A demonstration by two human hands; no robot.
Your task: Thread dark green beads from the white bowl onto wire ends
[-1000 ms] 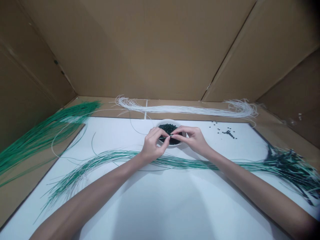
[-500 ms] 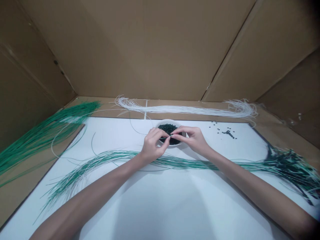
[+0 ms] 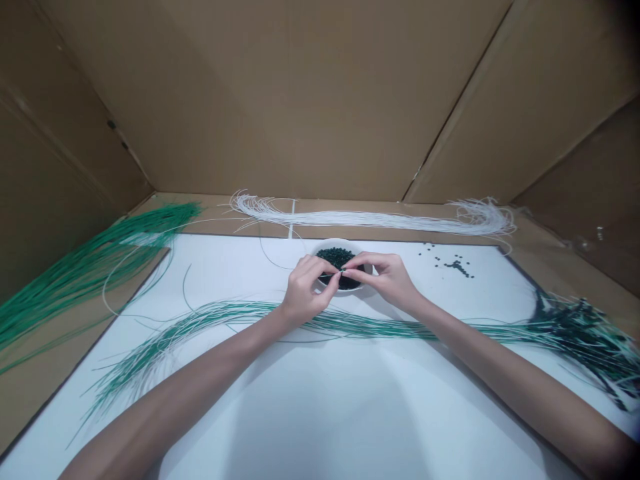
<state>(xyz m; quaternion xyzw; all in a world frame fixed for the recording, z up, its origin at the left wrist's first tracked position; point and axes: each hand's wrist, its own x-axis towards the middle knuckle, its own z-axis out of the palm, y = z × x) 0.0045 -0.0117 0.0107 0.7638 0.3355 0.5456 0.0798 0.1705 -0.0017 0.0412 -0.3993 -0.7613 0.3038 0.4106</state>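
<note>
Strands [image 3: 370,325], green and white, lie in three bundles within an enclosure of brown cardboard panels [image 3: 300,100]. A white board [image 3: 320,413] covers most of the work surface. Mixed green-and-white bundle: spread across the board from left to right, passing beneath both forearms, with dark sections toward its right end. Green bundle [image 3: 95,267]: at left, partly over the board's corner and partly on the brown surface. White bundle [image 3: 370,219]: beyond the board's far edge, both ends curled. A white bowl [image 3: 369,268] of dark beads [image 3: 336,256] stands on the board near that edge. Left hand [image 3: 307,288]: in front of the bowl, thumb and forefinger narrowed on a thin strand [image 3: 325,275] above the beads. Right hand [image 3: 390,279]: fingertips in a narrow pinch, meeting the left's; what they grip is too small to tell. Loose dark beads [image 3: 457,267] lie scattered right of the bowl.
</note>
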